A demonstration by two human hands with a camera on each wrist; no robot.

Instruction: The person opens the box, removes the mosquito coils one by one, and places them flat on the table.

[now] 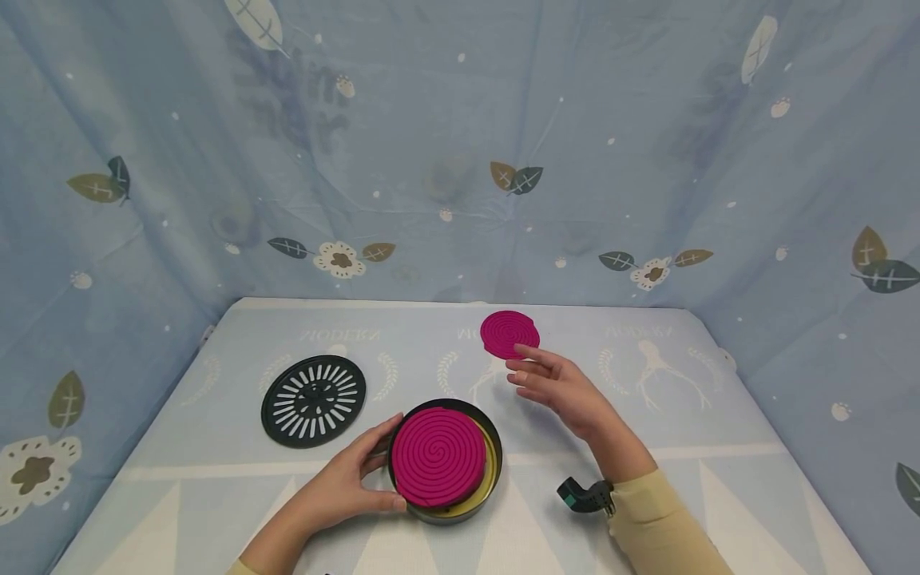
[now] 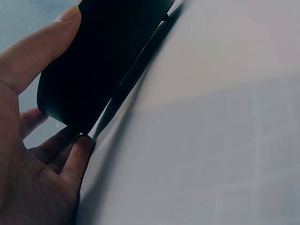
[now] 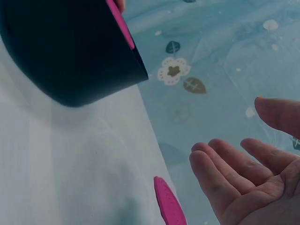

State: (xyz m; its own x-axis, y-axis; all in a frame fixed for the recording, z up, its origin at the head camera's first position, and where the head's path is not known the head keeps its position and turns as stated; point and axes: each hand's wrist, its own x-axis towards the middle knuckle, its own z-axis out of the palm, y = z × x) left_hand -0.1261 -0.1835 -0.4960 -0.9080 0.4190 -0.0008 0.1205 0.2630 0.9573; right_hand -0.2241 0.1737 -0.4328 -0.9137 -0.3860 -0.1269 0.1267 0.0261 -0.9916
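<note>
My left hand [image 1: 350, 489] grips the side of a round dark tin [image 1: 443, 519], thumb near the front and fingers behind. In the left wrist view the thumb lies against the wall of the tin [image 2: 103, 61] and the fingertips are at its lower edge. A magenta mosquito coil [image 1: 438, 457] lies in the tin, slightly off centre over a yellow inner surface. Further back, a second magenta coil [image 1: 505, 331] rests on the table. Above or beside its front edge is my right hand [image 1: 557, 393], holding nothing, with fingers extended and thumb apart in the right wrist view.
A black slotted round lid [image 1: 314, 401] lies on the table left of the tin. A black wrist device [image 1: 585, 495] sits on the right forearm. Blue printed cloth [image 1: 446, 144] hangs behind and beside the pale patterned table [image 1: 647, 495].
</note>
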